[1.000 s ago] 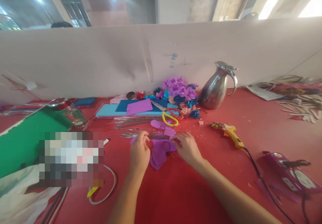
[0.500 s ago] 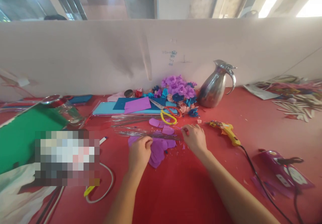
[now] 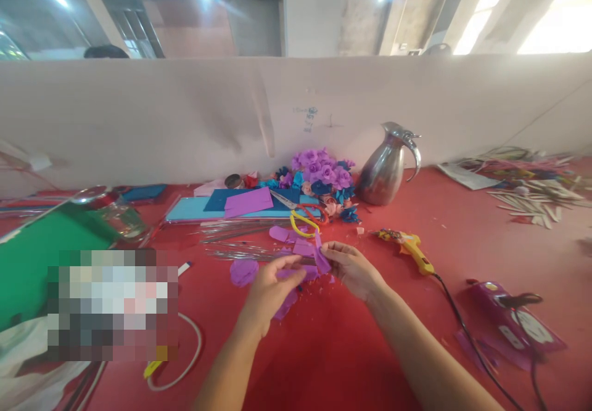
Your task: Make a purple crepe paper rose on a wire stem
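My right hand (image 3: 354,266) pinches a narrow purple paper piece (image 3: 320,256) between thumb and fingers. Just left of it, my left hand (image 3: 276,284) is open, its thumb and fingers apart over loose purple paper pieces (image 3: 244,272) on the red table. Thin wires (image 3: 231,255) lie behind the left hand. Beyond both hands, scissors (image 3: 303,223) with yellow and orange handles rest partly on a stack of blue and purple paper sheets (image 3: 250,201).
Purple paper flowers (image 3: 319,167) stand by a steel jug (image 3: 383,170) at the back. A yellow glue gun (image 3: 414,254) with a cord lies right, near a purple device (image 3: 506,315). A glass jar (image 3: 118,214) and green board (image 3: 50,248) are left.
My right hand has lifted a purple paper piece from the pile. My left hand has opened and turned toward it, and the view has tilted up slightly.
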A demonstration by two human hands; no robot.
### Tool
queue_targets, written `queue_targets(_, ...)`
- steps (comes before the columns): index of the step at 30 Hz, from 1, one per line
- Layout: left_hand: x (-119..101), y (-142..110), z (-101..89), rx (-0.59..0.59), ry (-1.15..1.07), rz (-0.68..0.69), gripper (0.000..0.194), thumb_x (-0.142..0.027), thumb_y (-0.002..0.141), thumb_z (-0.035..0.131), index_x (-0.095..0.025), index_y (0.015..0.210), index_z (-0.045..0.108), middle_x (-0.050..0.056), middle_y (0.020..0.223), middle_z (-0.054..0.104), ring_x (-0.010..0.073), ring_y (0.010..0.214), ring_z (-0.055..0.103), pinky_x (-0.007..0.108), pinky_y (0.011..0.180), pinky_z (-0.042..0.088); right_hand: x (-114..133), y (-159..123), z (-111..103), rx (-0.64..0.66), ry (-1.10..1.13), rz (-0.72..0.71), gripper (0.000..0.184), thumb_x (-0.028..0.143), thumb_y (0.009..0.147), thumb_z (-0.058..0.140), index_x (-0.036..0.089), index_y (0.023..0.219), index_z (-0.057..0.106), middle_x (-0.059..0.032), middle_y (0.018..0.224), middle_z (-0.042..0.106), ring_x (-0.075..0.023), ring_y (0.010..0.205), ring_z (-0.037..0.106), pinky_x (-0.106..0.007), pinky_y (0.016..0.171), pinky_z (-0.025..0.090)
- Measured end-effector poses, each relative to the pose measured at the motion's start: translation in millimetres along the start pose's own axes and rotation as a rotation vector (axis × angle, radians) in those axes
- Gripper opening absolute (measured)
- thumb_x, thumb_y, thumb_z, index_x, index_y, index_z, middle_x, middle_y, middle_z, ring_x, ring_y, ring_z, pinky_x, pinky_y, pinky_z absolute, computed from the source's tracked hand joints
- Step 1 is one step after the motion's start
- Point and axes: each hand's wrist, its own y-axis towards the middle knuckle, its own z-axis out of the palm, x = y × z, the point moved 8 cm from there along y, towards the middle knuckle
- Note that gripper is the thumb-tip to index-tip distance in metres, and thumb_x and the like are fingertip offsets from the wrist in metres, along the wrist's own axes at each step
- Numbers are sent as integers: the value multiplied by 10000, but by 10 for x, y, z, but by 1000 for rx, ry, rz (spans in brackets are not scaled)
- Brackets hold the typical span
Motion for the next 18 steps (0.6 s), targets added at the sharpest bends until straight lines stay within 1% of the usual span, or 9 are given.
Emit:
queue_targets(1, -29, -14, 90, 36, -55, -25, 418, -356, 683, 716, -220, 1075, 670, 62, 1058, 701, 221, 983, 626, 298, 824, 464, -18, -2, 18, 4, 32, 1, 247, 316, 588, 804, 157, 657, 629, 29, 599, 588, -72, 525, 496, -195, 539, 386)
queue_targets(3, -104, -4, 226, 54, -116, -7, 333, -338, 677, 721, -189, 974, 698, 65, 1002, 707, 196, 946, 622, 266, 810, 454, -55, -3, 48, 15, 79, 5, 238, 301, 590, 811, 158, 657, 633, 31, 603, 595, -70, 528, 503, -190, 538, 390)
queue_targets(6, -110, 77, 275, -51, -172, 25, 153, -287, 682, 690, -164, 772, 677, 27, 776, 686, 127, 701, 601, 219, 653, 445, -111, -1, 74, 30, 140, 28, 237, 286, 589, 810, 165, 686, 632, 40, 604, 591, -72, 529, 512, -190, 534, 397)
queue_targets(8, -42, 127, 264, -103, -183, 3, 113, -268, 682, 664, -161, 681, 629, -25, 605, 597, 68, 508, 492, 182, 504, 372, -125, 7, 52, 11, 152, 27, 248, 299, 589, 800, 171, 700, 618, 42, 602, 584, -81, 527, 518, -198, 529, 402)
queue_targets(11, 52, 156, 238, -88, -199, -38, 134, -285, 672, 647, -164, 666, 589, -77, 489, 453, 30, 371, 309, 176, 380, 209, -107, 27, -48, -70, 84, -3, 253, 326, 600, 765, 175, 700, 589, 28, 612, 581, -100, 529, 529, -220, 529, 410)
queue_targets(13, 68, 148, 208, -59, -217, -34, 148, -296, 667, 641, -166, 672, 572, -87, 482, 424, 21, 345, 264, 182, 364, 165, -51, 23, -142, -161, 4, -57, 259, 317, 605, 748, 183, 759, 588, 10, 668, 606, -124, 571, 556, -241, 551, 426)
queue_targets(16, 57, 126, 156, -34, -223, -23, 160, -302, 665, 642, -164, 684, 562, -86, 496, 434, 16, 336, 254, 184, 358, 153, 196, -77, -256, -372, -282, -288, 404, 320, 615, 743, 205, 977, 604, -55, 931, 652, -182, 774, 598, -284, 643, 458)
queue_targets(17, 57, 121, 142, -32, -214, -28, 163, -305, 666, 644, -164, 690, 564, -86, 494, 431, 17, 337, 249, 184, 355, 145, 266, -113, -221, -384, -391, -353, 444, 342, 636, 731, 214, 1040, 601, -71, 1017, 644, -196, 841, 594, -297, 679, 463)
queue_targets(18, 58, 119, 132, -30, -204, -36, 165, -307, 667, 644, -165, 695, 566, -87, 490, 427, 19, 340, 244, 185, 352, 137, 288, -123, -145, -333, -467, -377, 453, 371, 661, 714, 217, 1072, 601, -79, 1064, 637, -203, 886, 589, -306, 708, 464)
